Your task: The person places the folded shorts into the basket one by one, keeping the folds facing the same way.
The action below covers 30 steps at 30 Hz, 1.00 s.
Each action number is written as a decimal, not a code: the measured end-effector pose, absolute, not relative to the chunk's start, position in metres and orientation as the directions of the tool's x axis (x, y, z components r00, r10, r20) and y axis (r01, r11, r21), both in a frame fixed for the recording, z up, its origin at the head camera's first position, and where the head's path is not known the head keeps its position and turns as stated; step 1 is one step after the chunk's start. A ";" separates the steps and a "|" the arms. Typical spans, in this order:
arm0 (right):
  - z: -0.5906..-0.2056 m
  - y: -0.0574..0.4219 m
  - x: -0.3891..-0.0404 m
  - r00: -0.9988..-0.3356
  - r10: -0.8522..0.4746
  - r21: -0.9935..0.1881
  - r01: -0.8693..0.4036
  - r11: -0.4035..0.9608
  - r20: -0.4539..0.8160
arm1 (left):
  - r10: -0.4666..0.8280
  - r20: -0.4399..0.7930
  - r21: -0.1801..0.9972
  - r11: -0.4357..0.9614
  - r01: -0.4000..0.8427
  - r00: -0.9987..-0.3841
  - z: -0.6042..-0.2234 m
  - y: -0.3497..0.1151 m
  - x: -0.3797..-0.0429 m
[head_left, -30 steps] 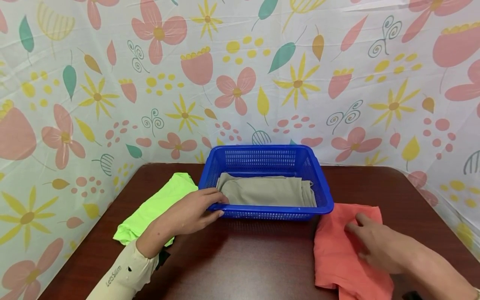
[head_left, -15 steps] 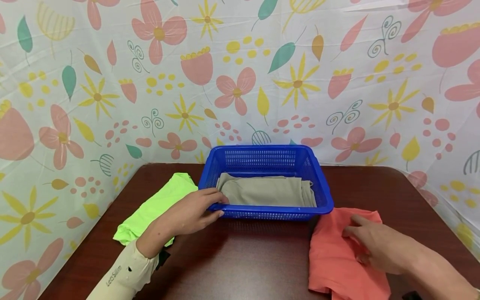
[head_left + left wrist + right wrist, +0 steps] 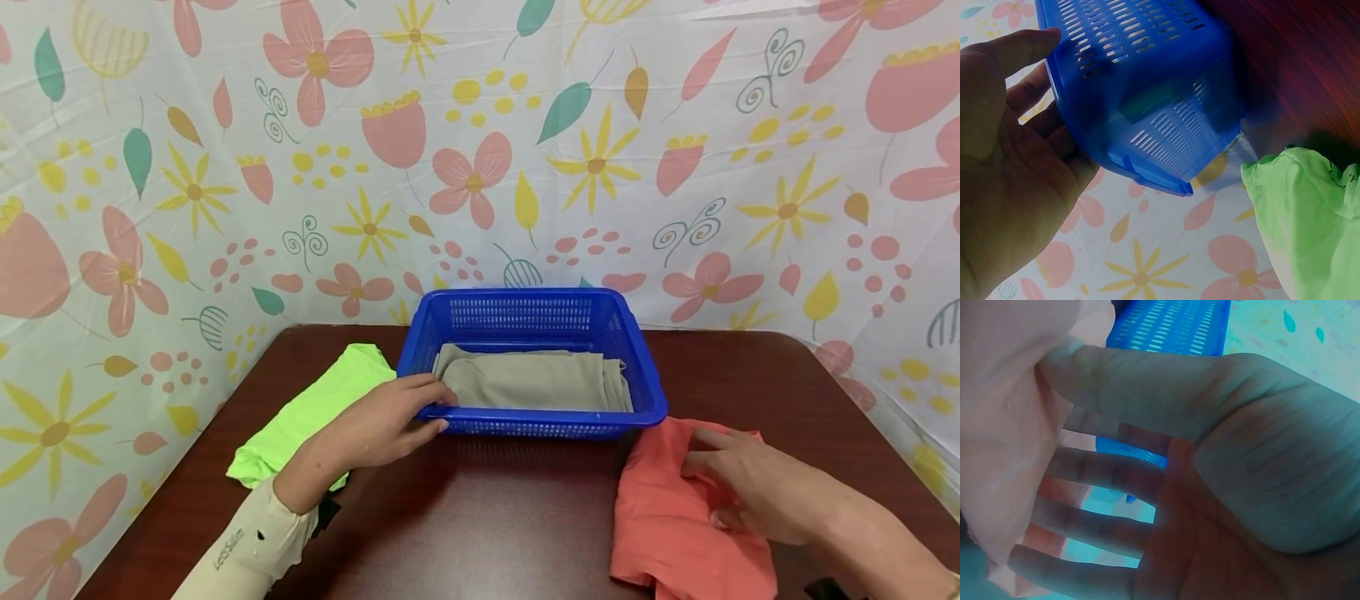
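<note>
A blue plastic basket [image 3: 525,418] with slotted walls stands at the middle back of the table, a folded grey-beige cloth [image 3: 536,380] lying inside it. My left hand [image 3: 390,421] holds its front left corner, fingers over the rim and thumb outside; the left wrist view shows this hand [image 3: 1016,144] at the basket rim [image 3: 1063,94]. To the right, my right hand [image 3: 757,483] grips a folded coral-red cloth [image 3: 663,517]. In the right wrist view the thumb [image 3: 1129,378] presses the cloth [image 3: 1004,412] from one side, with the fingers [image 3: 1097,469] on the other.
A folded neon-green cloth [image 3: 315,408] lies left of the basket, partly behind the left forearm. The dark wooden table [image 3: 480,517] meets a flower-printed curtain [image 3: 480,167] at the back and left. The red cloth's far end reaches the basket's front right corner.
The right hand has shifted the red cloth slightly left and towards me, and its far part is more bunched. Left hand and basket stay in place.
</note>
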State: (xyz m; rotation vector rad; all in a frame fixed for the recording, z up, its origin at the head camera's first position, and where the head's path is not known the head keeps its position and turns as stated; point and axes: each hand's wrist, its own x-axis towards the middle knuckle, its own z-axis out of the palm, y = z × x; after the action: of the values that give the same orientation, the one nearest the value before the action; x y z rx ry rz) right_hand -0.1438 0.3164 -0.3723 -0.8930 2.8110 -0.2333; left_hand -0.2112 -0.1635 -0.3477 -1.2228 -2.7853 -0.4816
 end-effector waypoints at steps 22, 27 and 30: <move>-0.370 0.305 -0.138 -0.808 -0.568 -0.232 -0.530 0.816 -0.153 | 0.714 0.184 0.264 0.626 0.734 -0.675 -0.347 -0.164 -0.213; -0.371 0.302 -0.135 -0.818 -0.552 -0.242 -0.509 0.826 -0.162 | 0.715 0.188 0.268 0.622 0.736 -0.673 -0.348 -0.164 -0.213; -0.373 0.300 -0.133 -0.819 -0.552 -0.246 -0.509 0.825 -0.156 | 0.716 0.188 0.268 0.621 0.736 -0.672 -0.348 -0.164 -0.213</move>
State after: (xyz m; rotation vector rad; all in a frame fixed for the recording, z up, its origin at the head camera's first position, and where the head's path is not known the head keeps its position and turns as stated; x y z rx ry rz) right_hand -0.1335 0.3001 -0.3725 -0.8205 2.7873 -0.2845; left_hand -0.2132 -0.1642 -0.3483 -1.2429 -2.7712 -0.5026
